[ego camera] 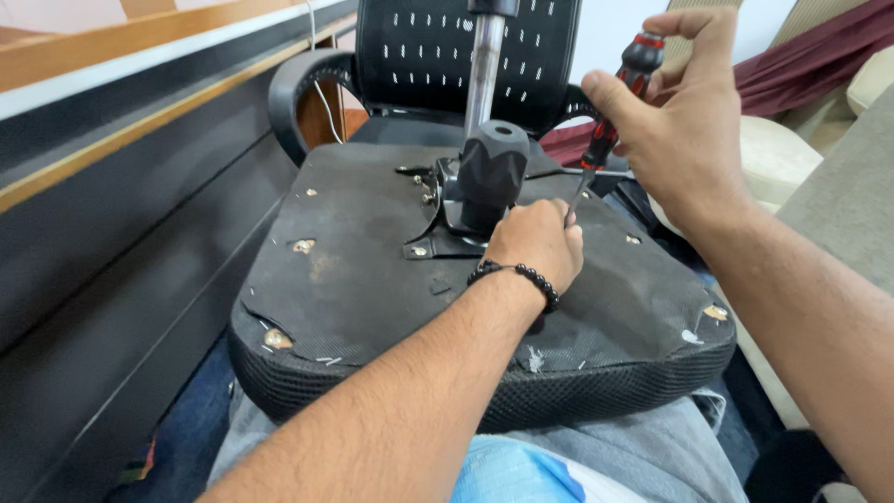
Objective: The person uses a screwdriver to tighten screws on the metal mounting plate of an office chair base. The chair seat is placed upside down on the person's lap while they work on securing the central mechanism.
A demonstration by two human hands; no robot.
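Note:
An upturned office chair seat rests on my lap, its black underside facing up. A black metal bracket with a black plastic sleeve and a chrome gas cylinder stands at its middle. My right hand grips the red and black handle of a screwdriver, whose shaft slants down to the bracket's right side. My left hand, with a black bead bracelet at the wrist, rests on the seat by the bracket and pinches the screwdriver's tip. The screw itself is hidden behind my left hand.
The chair's black mesh backrest and an armrest lie beyond the seat. A dark desk panel with wooden trim runs along the left. A beige cushioned sofa and maroon cloth are on the right.

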